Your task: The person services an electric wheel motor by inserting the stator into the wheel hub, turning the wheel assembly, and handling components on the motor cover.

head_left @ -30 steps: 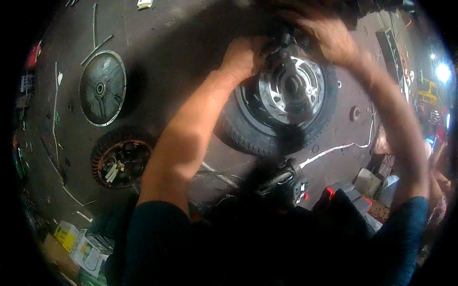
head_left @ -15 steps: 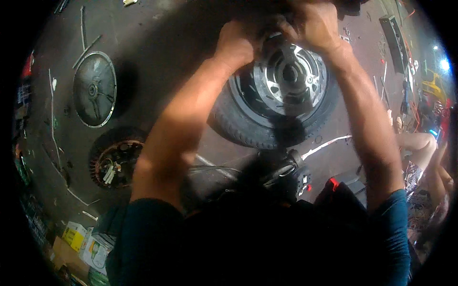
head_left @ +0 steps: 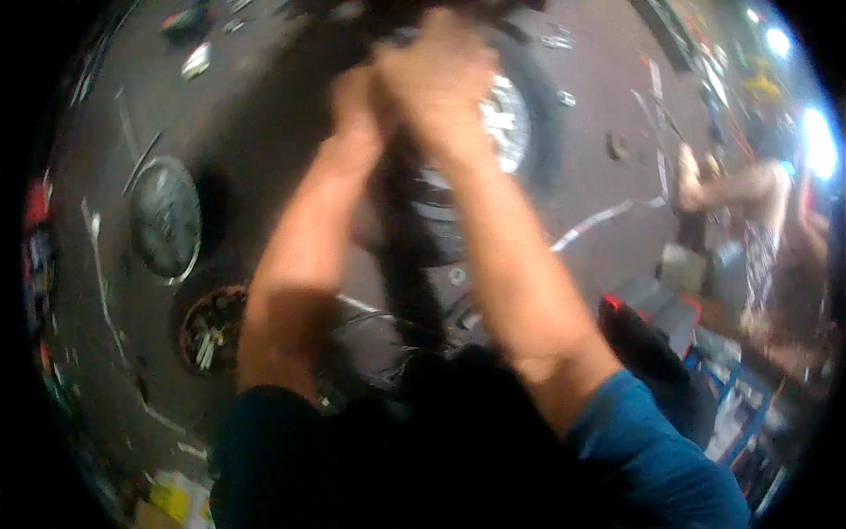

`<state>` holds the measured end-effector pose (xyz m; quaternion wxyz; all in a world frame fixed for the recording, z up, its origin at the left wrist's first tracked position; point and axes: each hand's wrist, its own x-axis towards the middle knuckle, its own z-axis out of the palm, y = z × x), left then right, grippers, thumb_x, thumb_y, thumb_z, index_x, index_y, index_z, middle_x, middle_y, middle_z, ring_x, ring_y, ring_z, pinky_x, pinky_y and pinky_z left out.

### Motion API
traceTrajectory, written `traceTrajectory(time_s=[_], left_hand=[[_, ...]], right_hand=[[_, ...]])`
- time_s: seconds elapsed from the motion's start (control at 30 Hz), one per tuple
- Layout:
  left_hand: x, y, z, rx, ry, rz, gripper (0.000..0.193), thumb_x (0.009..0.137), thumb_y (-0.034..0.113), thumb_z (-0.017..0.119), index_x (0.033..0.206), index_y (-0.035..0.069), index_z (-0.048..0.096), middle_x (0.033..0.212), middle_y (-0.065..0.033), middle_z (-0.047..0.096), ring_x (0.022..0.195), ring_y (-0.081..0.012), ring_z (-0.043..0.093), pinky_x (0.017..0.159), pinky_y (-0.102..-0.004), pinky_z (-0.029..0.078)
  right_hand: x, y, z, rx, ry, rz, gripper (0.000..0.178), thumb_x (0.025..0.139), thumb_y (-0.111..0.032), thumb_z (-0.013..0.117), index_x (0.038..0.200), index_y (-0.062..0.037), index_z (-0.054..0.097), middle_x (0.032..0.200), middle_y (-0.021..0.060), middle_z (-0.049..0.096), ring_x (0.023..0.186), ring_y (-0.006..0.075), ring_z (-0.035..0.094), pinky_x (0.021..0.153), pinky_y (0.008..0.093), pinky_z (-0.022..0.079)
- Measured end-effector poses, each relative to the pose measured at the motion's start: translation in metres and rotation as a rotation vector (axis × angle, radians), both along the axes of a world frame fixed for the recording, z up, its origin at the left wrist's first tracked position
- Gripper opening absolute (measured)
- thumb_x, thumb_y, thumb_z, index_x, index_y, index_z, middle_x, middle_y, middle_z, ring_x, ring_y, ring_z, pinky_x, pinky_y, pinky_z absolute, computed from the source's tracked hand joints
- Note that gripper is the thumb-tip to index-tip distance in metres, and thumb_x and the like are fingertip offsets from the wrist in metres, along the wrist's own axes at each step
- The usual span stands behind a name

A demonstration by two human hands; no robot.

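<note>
My right hand is closed in a fist at the upper middle, above a wheel with a black tyre and a silver hub. Pressed up against its left side is my left hand, also curled closed. Motion blurs both hands, and what they grip is hidden by the fingers and dark shadow. My right forearm covers much of the wheel, which lies flat on the floor.
A round grey cover lies at the left, with a copper-coloured motor stator nearer me. A white cable runs across the floor on the right. Another person's leg is at the far right, near a blue frame.
My hands have come together and moved left over the wheel; before, they were apart at its far edge. The whole view has also shifted.
</note>
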<state>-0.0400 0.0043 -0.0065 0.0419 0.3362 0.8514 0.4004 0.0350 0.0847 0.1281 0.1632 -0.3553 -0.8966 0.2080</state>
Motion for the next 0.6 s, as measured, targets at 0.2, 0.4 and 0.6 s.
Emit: traceTrajectory(time_s=[0.2,0.4,0.6], left_hand=[[-0.001,-0.005,0.005,-0.049,0.282,0.064,0.021,0.083,0.023,0.049,0.089,0.006,0.061,0.078,-0.0194,0.063,0.074,-0.0399,0.060,0.062,-0.0472,0.046],[-0.018,-0.016,-0.006,0.004,0.472,-0.055,0.025,0.087,0.025,0.050,0.102,0.008,0.059,0.088,-0.0193,0.063,0.083,-0.0384,0.058,0.070,-0.0442,0.047],[-0.024,0.039,-0.003,-0.055,0.483,-0.132,0.022,0.076,0.024,0.059,0.089,0.007,0.066,0.092,-0.0162,0.064,0.088,-0.0337,0.060,0.078,-0.0397,0.048]], right_hand=[[-0.039,0.051,-0.016,0.111,-0.193,0.850,0.025,0.073,-0.027,0.061,0.079,-0.0045,0.067,0.077,0.0168,0.063,0.074,0.0301,0.062,0.063,0.0392,0.050],[-0.078,0.065,-0.036,-0.084,-0.284,1.225,0.038,0.082,-0.006,0.045,0.116,-0.0190,0.059,0.108,0.0133,0.061,0.093,0.0269,0.061,0.082,0.0353,0.047],[-0.080,0.110,-0.068,0.189,0.337,1.511,0.038,0.072,0.001,0.055,0.108,-0.0085,0.063,0.098,0.0103,0.065,0.080,0.0250,0.064,0.068,0.0333,0.051]])
